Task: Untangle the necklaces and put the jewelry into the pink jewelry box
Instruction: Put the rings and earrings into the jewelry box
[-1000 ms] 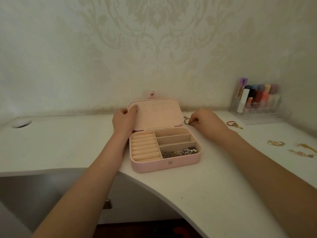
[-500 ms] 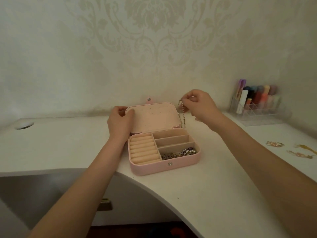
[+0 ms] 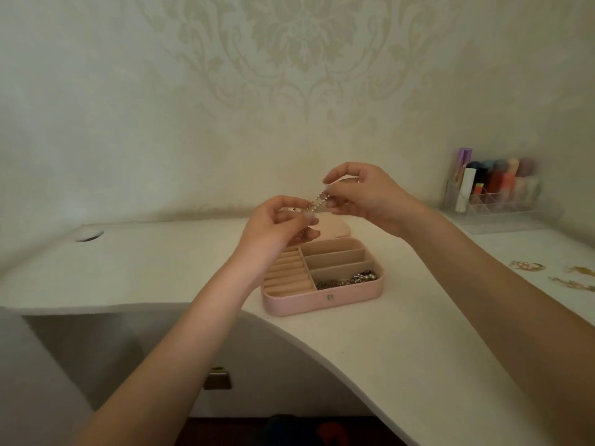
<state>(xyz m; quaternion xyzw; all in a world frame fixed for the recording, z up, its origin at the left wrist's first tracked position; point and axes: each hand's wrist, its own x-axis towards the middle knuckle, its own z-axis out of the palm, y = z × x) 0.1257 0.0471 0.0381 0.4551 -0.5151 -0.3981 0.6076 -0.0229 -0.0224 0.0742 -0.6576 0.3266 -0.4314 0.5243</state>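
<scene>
Head camera has both your hands up over the box, and each one is pinching the same short chain [image 3: 318, 201]. Your right hand [image 3: 363, 196] nips its upper end between thumb and fingertips, other fingers curled in; your left hand [image 3: 277, 226] pinches the lower end, and a few beads show under its fingers. The chain runs tight on a slant between the two pinches, clear of the table [image 3: 370, 342].

Right below sits one pink jewelry box [image 3: 322, 302], lid [image 3: 335, 227] open and tipped back. You've got three long compartments on its right side: the front one holds a heap of jewelry [image 3: 349, 280], the other two look bare. Ring rolls [image 3: 286, 276] fill the left side.

Far right on the table, three gold pieces [image 3: 528, 266] lie apart. One clear organizer [image 3: 492, 194] of cosmetics stands behind them.
</scene>
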